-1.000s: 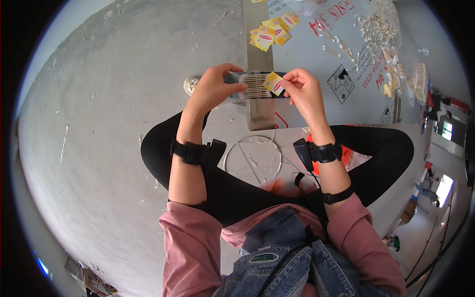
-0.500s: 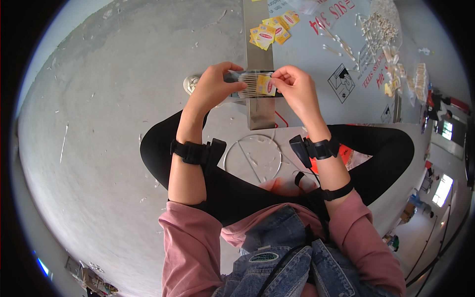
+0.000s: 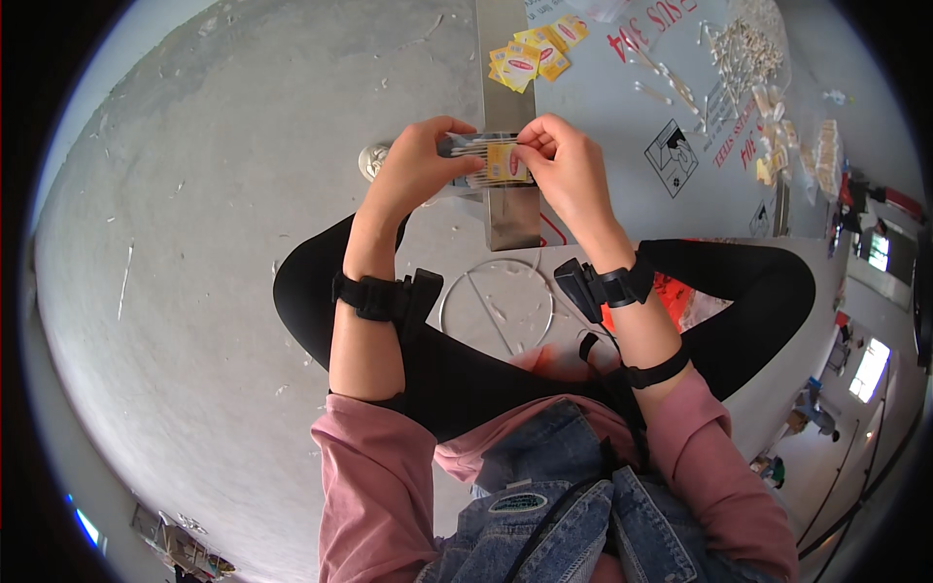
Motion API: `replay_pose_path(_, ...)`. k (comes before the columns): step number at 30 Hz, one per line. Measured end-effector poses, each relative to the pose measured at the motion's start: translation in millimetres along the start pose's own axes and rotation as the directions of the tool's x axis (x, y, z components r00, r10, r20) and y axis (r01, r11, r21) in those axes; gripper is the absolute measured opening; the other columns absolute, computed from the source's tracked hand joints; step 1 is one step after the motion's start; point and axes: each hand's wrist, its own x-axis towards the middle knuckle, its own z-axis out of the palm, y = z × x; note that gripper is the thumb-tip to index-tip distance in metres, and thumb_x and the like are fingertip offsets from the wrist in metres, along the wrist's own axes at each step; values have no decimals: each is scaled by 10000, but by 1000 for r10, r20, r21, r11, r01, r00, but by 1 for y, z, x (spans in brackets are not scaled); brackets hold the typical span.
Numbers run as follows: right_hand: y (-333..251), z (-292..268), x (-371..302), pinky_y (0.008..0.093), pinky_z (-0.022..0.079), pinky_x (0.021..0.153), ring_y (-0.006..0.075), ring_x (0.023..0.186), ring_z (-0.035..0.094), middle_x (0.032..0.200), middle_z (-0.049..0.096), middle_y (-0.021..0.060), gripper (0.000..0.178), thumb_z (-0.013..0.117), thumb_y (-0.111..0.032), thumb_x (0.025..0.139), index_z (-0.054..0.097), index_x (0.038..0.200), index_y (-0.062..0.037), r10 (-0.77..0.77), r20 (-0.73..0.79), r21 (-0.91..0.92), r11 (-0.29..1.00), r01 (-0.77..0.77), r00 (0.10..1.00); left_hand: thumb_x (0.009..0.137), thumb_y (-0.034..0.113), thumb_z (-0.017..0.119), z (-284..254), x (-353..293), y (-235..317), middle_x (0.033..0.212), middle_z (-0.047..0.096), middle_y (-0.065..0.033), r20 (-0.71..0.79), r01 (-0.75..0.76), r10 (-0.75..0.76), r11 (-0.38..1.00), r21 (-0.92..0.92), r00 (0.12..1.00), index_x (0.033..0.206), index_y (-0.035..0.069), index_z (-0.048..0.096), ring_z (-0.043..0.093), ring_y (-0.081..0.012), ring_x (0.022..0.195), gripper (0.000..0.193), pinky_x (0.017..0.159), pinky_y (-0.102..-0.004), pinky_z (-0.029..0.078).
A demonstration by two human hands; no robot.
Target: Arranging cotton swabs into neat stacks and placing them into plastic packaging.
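Observation:
A row of cotton swabs (image 3: 470, 150) lies side by side between my hands, over something dark and partly covered by what looks like clear film. My left hand (image 3: 416, 167) is closed on the left end of the cotton swabs, thumb on the near side and fingers at the far side. On top of the swabs, toward the right, sits a small yellow card (image 3: 502, 162) with a red oval. The thumb and forefinger of my right hand (image 3: 564, 160) pinch at the card's right edge; the other fingers are curled.
Several matching yellow cards (image 3: 536, 53) lie fanned on the film-covered metal sheet (image 3: 607, 126). Loose cotton swabs (image 3: 743, 58) are heaped at the far right, with bundled packs (image 3: 826, 160) beyond. A metal strip (image 3: 511, 223) runs under my hands; a round wire frame (image 3: 498, 309) lies nearer.
My right hand has moved left, and the yellow card has shifted left across the cotton swabs with it. My left hand stays nearly where it was, still holding the swabs' end.

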Motion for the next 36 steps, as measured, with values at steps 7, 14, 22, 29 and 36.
replay_pose_path(7, 6, 1, -1, 264, 515, 652, 116, 674, 634, 775, 698, 62, 81, 692, 12, 850, 662, 925, 12, -79, -35, -62, 995, 77, 996, 849, 167, 727, -25, -2, -17, 875, 710, -89, -63, 20, -29, 990, -139, 998, 1141, -14, 685, 636, -127, 762, 345, 644, -284, 504)
replay_pose_path(14, 6, 3, -3, 274, 516, 663, 130, 689, 636, 793, 696, 71, 91, 684, 22, 844, 665, 933, 11, -90, -38, -59, 994, 88, 995, 830, 143, 724, -20, 2, -20, 851, 713, -76, -38, 65, -70, 990, -126, 997, 1064, -7, 717, 632, -117, 724, 278, 584, -259, 492)
replay_pose_path(22, 6, 4, -4, 373, 504, 653, 273, 730, 649, 810, 651, 109, 78, 659, 22, 827, 625, 886, -16, -136, -67, -86, 988, 130, 988, 811, 147, 743, -16, 6, -25, 864, 731, -73, -72, 55, -65, 990, -131, 995, 1030, -3, 722, 656, -129, 729, 265, 550, -284, 493)
replay_pose_path(29, 11, -1, -7, 353, 503, 658, 265, 714, 634, 816, 648, 109, 101, 633, 58, 837, 606, 907, -11, -240, -57, -28, 971, 239, 969, 805, 142, 753, -16, 4, -21, 860, 733, -80, -62, 55, -64, 988, -143, 996, 1035, -10, 716, 665, -128, 739, 278, 534, -275, 483)
replay_pose_path(36, 14, -5, -8, 339, 514, 697, 241, 738, 640, 843, 660, 113, 111, 634, 58, 853, 592, 941, 7, -200, -20, 27, 979, 200, 980, 793, 147, 777, -14, 4, -17, 861, 730, -85, -43, 71, -78, 987, -141, 996, 1043, -16, 706, 636, -111, 686, 307, 462, -260, 425)
